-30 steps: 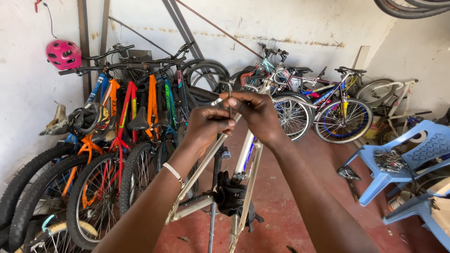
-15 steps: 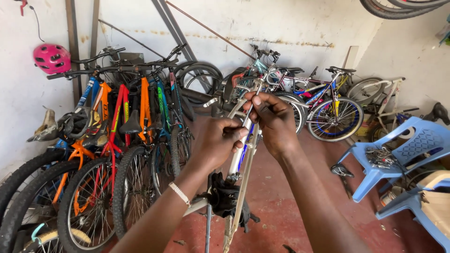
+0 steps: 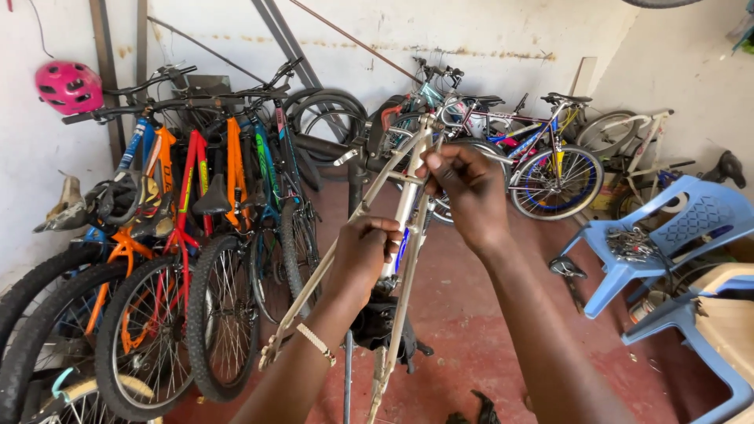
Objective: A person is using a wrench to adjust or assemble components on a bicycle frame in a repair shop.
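Workshop wall behind, parked bikes (image 3: 196, 235) left of bare cream bike frame (image 3: 408, 212), blue plastic chair (image 3: 675, 235) right of it. Frame sits clamped in stand (image 3: 381, 330), centre. Our left hand (image 3: 365, 255) closed around frame tube; our right hand (image 3: 463, 184) pinching fitting near frame's top. Risk, we judge: frame twisting in clamp under uneven pull, fingers slipping.

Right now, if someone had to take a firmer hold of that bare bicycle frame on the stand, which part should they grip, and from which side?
Probably the thick white main tube of the bicycle frame, gripped just above the stand clamp from the near side. It is the widest, straightest part; the thin stays angle off left. The left hand already wraps it there, and the right hand grips the top end.
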